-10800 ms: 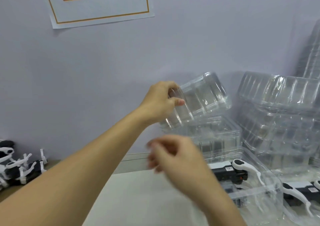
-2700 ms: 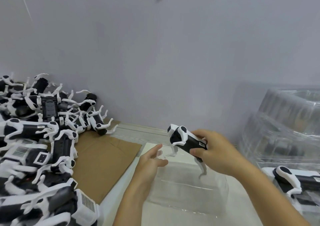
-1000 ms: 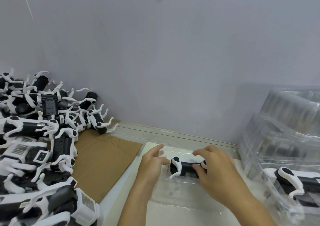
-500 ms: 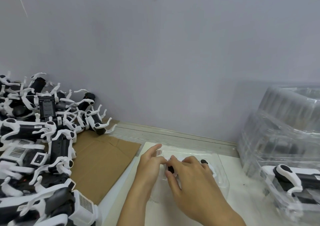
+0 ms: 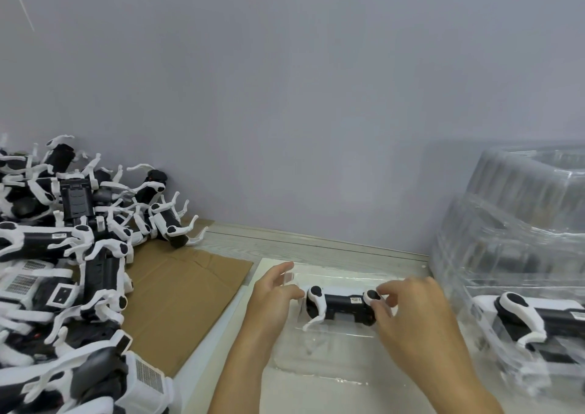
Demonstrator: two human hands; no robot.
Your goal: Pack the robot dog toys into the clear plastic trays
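A black and white robot dog toy (image 5: 341, 305) lies on its side in the clear plastic tray (image 5: 332, 352) on the white table, legs pointing toward me. My right hand (image 5: 411, 315) pinches the toy's right end with curled fingertips. At the tray's left rim, my left hand (image 5: 272, 299) holds the plastic, thumb raised and fingers curled against the edge near the toy's left end.
A big pile of loose robot dog toys (image 5: 79, 255) covers the left side, partly on brown cardboard (image 5: 177, 293). Stacked clear trays (image 5: 522, 223) stand at the right, and a packed toy (image 5: 538, 317) lies in a tray below them. A grey wall is close behind.
My right hand carried the toy down into the tray, covered it briefly, then slid to its right end, so the toy now shows. My left hand stayed on the tray's left rim.
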